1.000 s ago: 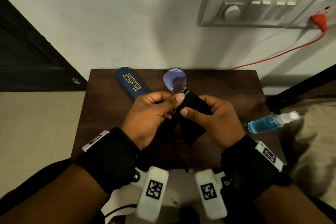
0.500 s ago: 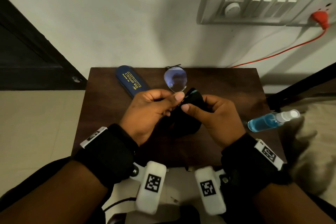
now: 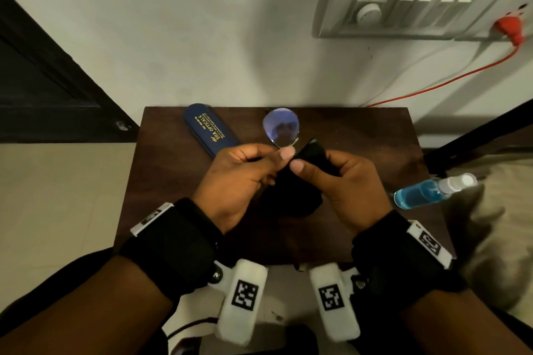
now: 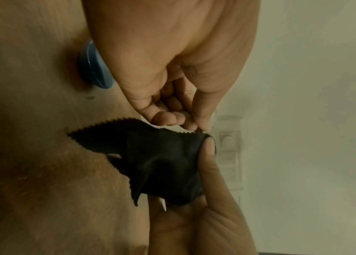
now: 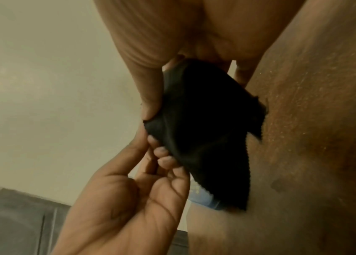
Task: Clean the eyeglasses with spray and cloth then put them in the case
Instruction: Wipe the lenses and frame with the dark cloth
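Head view: at centre frame my left hand (image 3: 242,179) pinches the eyeglasses (image 3: 281,127), my right hand (image 3: 343,181) grips the cloth (image 3: 291,196) over one lens. Wiping seems underway; case (image 3: 212,130), upper left, lies closed.

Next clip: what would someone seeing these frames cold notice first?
Two hands meet over the middle of a small dark wooden table: the left hand pinches the eyeglasses while the right hand grips a black cloth. A blue eyeglass case lies closed at the back left, and a blue spray bottle lies at the right edge.
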